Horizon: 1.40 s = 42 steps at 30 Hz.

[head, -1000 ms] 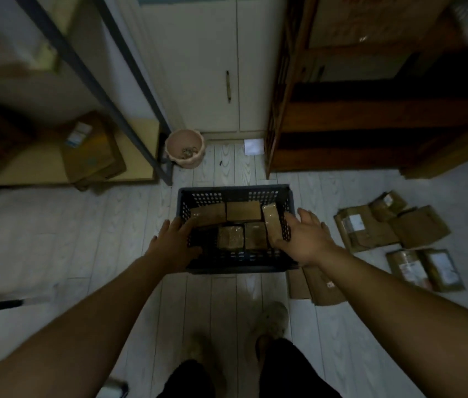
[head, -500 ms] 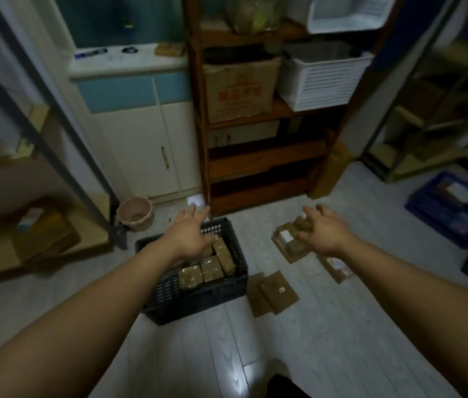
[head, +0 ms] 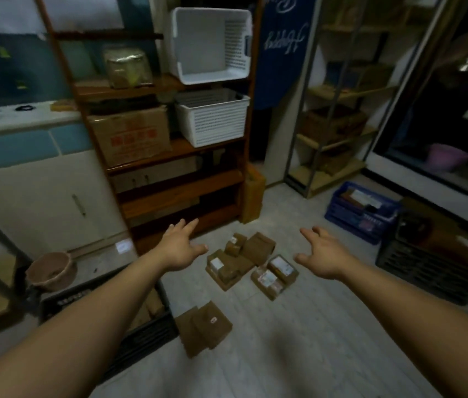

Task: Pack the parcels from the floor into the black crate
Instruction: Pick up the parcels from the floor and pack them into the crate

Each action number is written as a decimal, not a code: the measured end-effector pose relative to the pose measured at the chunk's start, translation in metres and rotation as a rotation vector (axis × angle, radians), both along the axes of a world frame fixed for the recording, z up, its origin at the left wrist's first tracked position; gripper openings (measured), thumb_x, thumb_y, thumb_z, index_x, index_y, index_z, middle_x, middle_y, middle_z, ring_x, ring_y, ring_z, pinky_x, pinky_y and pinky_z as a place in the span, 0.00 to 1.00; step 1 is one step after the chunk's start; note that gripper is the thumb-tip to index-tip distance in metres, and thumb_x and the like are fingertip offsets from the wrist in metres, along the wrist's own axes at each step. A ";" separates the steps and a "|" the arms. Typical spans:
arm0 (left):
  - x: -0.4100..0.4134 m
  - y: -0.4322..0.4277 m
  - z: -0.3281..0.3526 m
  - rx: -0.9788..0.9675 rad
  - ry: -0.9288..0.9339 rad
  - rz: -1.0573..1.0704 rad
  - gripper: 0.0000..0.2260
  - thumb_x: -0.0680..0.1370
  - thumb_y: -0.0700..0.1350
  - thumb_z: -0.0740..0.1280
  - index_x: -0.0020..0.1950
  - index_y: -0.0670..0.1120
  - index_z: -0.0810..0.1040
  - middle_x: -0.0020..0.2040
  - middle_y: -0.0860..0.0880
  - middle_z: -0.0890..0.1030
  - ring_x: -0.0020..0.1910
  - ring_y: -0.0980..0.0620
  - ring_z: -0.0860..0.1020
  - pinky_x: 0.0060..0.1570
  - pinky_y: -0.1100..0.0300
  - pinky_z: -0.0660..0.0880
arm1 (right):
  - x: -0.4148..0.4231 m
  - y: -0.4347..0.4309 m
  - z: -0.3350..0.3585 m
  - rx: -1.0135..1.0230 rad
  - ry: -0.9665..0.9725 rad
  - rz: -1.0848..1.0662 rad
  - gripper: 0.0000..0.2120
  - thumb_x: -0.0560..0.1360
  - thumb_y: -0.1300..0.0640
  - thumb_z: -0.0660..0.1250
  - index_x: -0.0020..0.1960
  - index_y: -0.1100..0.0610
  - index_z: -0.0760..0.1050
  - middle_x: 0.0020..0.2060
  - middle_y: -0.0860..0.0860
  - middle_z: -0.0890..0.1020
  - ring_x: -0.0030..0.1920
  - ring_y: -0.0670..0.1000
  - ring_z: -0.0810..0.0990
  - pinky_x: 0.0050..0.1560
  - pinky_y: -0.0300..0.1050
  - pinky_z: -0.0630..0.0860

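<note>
1. The black crate (head: 141,331) sat low at my left, mostly hidden under my forearm; I could have knocked it.
2. My left hand (head: 181,248) hung open and empty, fingers spread.
3. The brown parcels (head: 251,262) lay clustered on the floor between my hands; overlapping ones might have slid apart.
4. My right hand (head: 321,257) hovered open and empty.

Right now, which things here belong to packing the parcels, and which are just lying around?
For the job:
brown parcels on the floor
black crate
left hand and right hand, both empty

Just lying about:
white baskets
blue crate
pink pot
cardboard box
</note>
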<state>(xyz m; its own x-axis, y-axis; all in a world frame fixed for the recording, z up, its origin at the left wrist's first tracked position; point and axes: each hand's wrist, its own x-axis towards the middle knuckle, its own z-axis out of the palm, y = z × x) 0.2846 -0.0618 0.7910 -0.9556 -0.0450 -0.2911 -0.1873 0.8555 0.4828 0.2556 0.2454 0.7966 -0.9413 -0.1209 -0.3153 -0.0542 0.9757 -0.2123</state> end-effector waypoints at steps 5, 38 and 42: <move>-0.022 0.087 -0.016 0.001 -0.079 -0.035 0.33 0.79 0.55 0.62 0.78 0.52 0.48 0.79 0.46 0.46 0.77 0.42 0.45 0.74 0.46 0.49 | -0.012 0.083 -0.014 0.007 -0.045 -0.024 0.38 0.76 0.39 0.61 0.78 0.49 0.48 0.78 0.54 0.49 0.76 0.56 0.54 0.74 0.50 0.57; -0.175 0.043 -0.234 0.067 -0.555 0.524 0.33 0.76 0.55 0.65 0.76 0.44 0.57 0.74 0.44 0.64 0.72 0.44 0.63 0.71 0.53 0.61 | -0.323 -0.003 -0.242 -0.090 -0.517 0.384 0.35 0.77 0.41 0.62 0.78 0.51 0.52 0.76 0.54 0.57 0.74 0.57 0.59 0.72 0.57 0.62; -0.166 0.042 -0.297 0.122 -0.642 0.682 0.34 0.78 0.53 0.64 0.78 0.46 0.51 0.78 0.43 0.54 0.76 0.45 0.55 0.74 0.51 0.55 | -0.335 -0.035 -0.304 -0.068 -0.570 0.466 0.34 0.78 0.43 0.61 0.78 0.50 0.50 0.77 0.53 0.55 0.75 0.57 0.57 0.72 0.55 0.61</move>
